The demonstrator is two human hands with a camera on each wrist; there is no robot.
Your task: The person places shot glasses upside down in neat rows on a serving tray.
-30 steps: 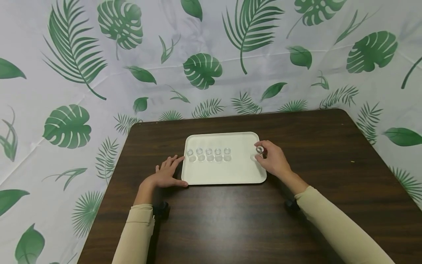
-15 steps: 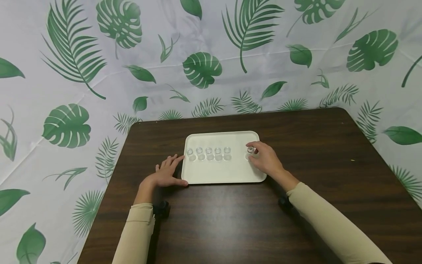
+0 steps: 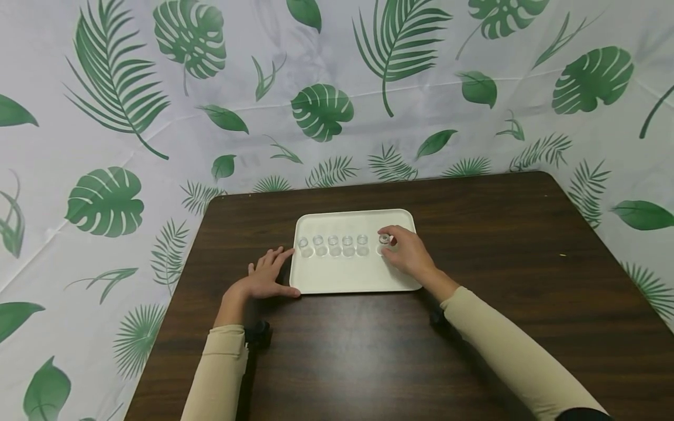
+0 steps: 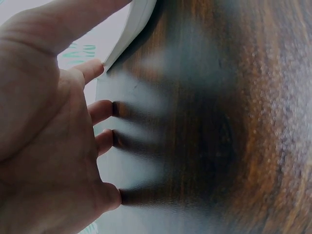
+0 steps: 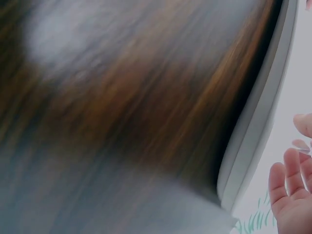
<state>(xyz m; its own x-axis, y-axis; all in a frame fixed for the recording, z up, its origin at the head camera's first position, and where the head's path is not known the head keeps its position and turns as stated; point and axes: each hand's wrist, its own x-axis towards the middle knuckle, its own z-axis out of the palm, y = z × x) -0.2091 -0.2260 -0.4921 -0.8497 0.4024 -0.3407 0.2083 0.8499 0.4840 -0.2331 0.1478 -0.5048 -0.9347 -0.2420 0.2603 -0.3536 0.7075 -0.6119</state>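
My right hand (image 3: pixel 409 255) pinches a small clear glass jar (image 3: pixel 384 240) between thumb and fingers, over the right half of a white tray (image 3: pixel 350 278). To its left, several similar clear jars (image 3: pixel 333 245) stand upright in a row across the tray. At the tray's left edge is my left hand (image 3: pixel 267 282), fingers spread, with its thumb and index finger at the rim. In the left wrist view the other fingertips (image 4: pixel 102 111) rest on the table. The right wrist view catches only part of the right hand (image 5: pixel 292 187) at its edge; the jar is mostly cut off there.
A dark wood-grain table (image 3: pixel 337 351) carries the tray. Behind it hangs a white cloth (image 3: pixel 253 146) printed with green leaves. A dark band with a small device (image 3: pixel 258 333) sits at the left wrist.
The right hand has moved left with the pinched jar, from the tray's right edge toward the row. My left hand and the row of jars have stayed put.
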